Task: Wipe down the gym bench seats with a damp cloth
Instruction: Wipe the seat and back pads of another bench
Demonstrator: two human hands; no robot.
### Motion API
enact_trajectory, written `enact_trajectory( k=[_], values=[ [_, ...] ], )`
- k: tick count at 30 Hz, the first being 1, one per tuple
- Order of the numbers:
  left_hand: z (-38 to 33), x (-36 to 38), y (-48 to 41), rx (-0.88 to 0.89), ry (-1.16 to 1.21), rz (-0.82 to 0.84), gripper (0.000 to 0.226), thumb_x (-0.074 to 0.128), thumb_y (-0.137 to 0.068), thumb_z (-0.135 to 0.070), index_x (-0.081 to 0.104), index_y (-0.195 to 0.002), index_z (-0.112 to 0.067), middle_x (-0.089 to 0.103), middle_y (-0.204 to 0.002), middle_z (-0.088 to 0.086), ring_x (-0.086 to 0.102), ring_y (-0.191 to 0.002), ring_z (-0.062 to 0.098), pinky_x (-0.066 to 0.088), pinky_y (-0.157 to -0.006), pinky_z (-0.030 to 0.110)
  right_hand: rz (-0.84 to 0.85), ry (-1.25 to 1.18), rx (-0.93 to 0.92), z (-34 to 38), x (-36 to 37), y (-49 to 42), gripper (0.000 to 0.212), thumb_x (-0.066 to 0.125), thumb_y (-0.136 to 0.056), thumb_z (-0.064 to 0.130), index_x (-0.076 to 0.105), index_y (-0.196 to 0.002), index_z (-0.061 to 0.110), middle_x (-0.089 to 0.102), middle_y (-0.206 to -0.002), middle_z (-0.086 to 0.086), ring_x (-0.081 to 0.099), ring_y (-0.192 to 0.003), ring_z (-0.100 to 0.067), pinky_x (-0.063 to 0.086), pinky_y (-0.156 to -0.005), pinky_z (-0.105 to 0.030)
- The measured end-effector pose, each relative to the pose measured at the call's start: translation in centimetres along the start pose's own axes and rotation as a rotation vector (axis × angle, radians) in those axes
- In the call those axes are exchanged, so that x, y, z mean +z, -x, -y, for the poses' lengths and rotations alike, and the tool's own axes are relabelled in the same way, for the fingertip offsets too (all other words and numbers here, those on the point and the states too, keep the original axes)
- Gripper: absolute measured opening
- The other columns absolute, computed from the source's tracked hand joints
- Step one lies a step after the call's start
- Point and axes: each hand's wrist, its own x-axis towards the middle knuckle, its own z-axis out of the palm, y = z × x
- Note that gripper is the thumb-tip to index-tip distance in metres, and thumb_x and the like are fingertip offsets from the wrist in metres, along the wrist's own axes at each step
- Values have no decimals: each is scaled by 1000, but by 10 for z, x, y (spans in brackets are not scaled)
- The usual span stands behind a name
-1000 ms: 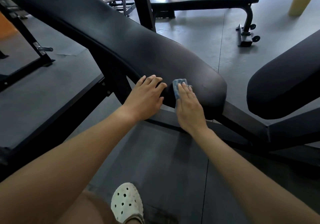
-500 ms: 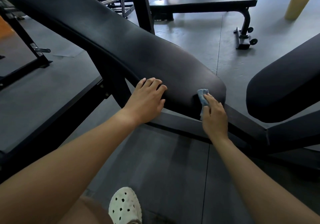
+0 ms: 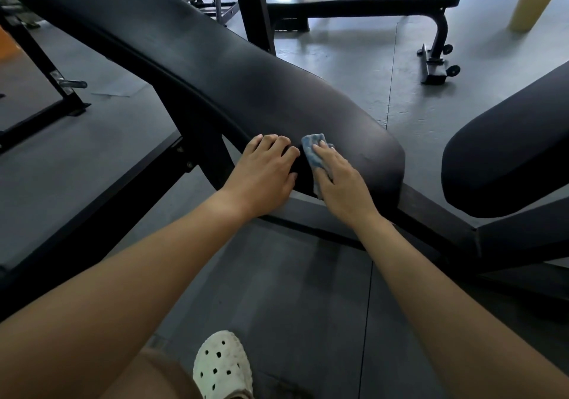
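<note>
A long black padded bench back (image 3: 234, 84) slopes from the upper left down to a rounded end near the middle. My right hand (image 3: 341, 183) presses a small blue cloth (image 3: 311, 149) flat against the near side edge of that pad, fingers straight. Just left of it my left hand (image 3: 264, 173) rests on the same edge, fingers loosely bent over the pad, holding nothing. A second black pad (image 3: 505, 158), the seat, sits to the right, apart from both hands.
The bench's black steel frame (image 3: 431, 214) runs beneath the pads across the grey rubber floor. A flat bench (image 3: 363, 1) stands at the back, a yellowish cup (image 3: 529, 7) at the far right. My white clog (image 3: 223, 368) is at the bottom.
My right hand slid the cloth right to the pad's end, then back left beside my left hand. The left hand stayed in place.
</note>
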Motion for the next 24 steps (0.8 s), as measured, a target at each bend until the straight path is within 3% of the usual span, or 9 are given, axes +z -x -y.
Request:
enact_trajectory(
  k=[5, 8, 11, 13, 16, 21, 24],
  values=[
    [-14, 6, 5, -61, -55, 38, 48, 56, -98, -38, 54, -136, -10, 49, -147, 16, 39, -144, 37, 26, -123, 54, -186, 54, 17, -31, -3, 22, 43, 51, -99, 16, 56, -142, 18, 51, -153, -1, 44, -142, -18, 33, -119, -50],
    [-18, 8, 7, -73, -78, 61, 52, 54, -100, -41, 51, -141, -9, 44, -153, 18, 33, -148, 39, 22, -125, 54, -275, 40, 142, -51, -10, 33, 42, 51, -98, 16, 58, -139, 16, 57, -147, -3, 50, -135, -22, 33, -118, -52],
    [-15, 7, 6, -61, -70, 76, 53, 52, -101, -41, 49, -143, -9, 41, -156, 17, 30, -151, 38, 20, -126, 53, -335, -19, 315, -60, -12, 38, 46, 43, -94, 32, 58, -137, 21, 62, -138, -4, 54, -126, -25, 42, -110, -55],
    [-14, 5, 6, -53, -65, 90, 53, 51, -102, -41, 48, -144, -10, 40, -158, 16, 29, -151, 38, 20, -126, 53, -347, -65, 396, -52, -7, 34, 51, 39, -92, 36, 56, -138, 20, 58, -142, -5, 52, -130, -26, 43, -110, -52],
    [-13, 3, 5, -53, -52, 105, 53, 50, -103, -40, 46, -146, -10, 38, -160, 16, 26, -153, 37, 18, -127, 52, -285, -56, 424, -27, 0, 21, 54, 47, -98, 33, 46, -150, 19, 42, -159, -6, 35, -148, -25, 32, -120, -44],
    [-14, -1, 7, -53, -58, 152, 56, 48, -103, -37, 39, -154, -13, 30, -166, 12, 19, -156, 33, 14, -128, 49, -3, -39, 170, 13, 5, 8, 57, 50, -102, 31, 35, -157, 24, 23, -168, 2, 17, -156, -17, 22, -122, -35],
    [-9, -13, 12, -53, -60, 170, 57, 49, -102, -32, 38, -156, -17, 28, -168, 7, 19, -157, 30, 14, -127, 51, 63, -59, 50, 19, 7, 7, 55, 49, -103, 29, 35, -157, 25, 25, -167, 3, 18, -155, -15, 21, -122, -32]
  ],
)
